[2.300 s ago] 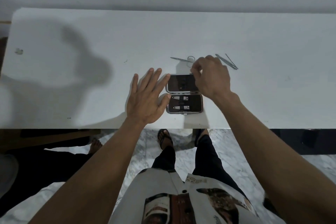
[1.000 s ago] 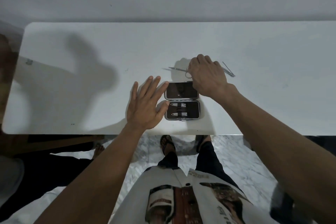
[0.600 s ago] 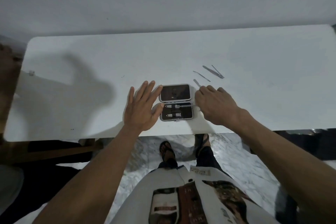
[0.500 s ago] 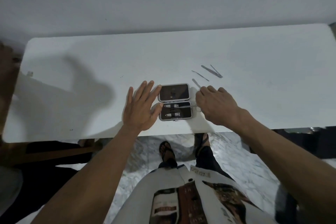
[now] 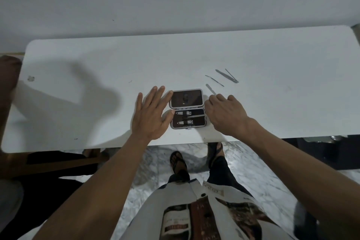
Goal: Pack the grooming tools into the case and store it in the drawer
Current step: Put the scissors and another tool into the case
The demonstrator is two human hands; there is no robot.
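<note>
Step in hand: we judge packing is partway done — the case (image 5: pixel 187 108) lies open near the front edge of the tabletop (image 5: pixel 272 54), and several tools are not yet in it.
Case: its lid half lies flat on the far side and its tray half on the near side; two nail clippers (image 5: pixel 184 117) sit in the tray, and a slim tool seems to lie between them, though it is too small to be sure.
Left hand (image 5: pixel 151 116): it lies flat on the tabletop just beside the case's left edge, fingers (image 5: pixel 155 95) straight and spread, thumb tip touching the tray's rim; we read it as steadying the case.
Right hand (image 5: pixel 227 116): it sits at the case's right edge with fingers curled; whether they pinch anything we cannot tell, since the knuckles hide the tips.
Loose tools: a flat file (image 5: pixel 211 89) lies just beyond the right hand's knuckles; a thin curved pick (image 5: pixel 214 80) lies a little farther, and a pair of tweezers with a fine probe (image 5: pixel 228 75) lies farthest to the right.
Next move: it likely calls for the right hand to reach for the file — the nearest piece — pinch it off the flat surface and slide it under a tray strap.
Drawer: none is in view.
</note>
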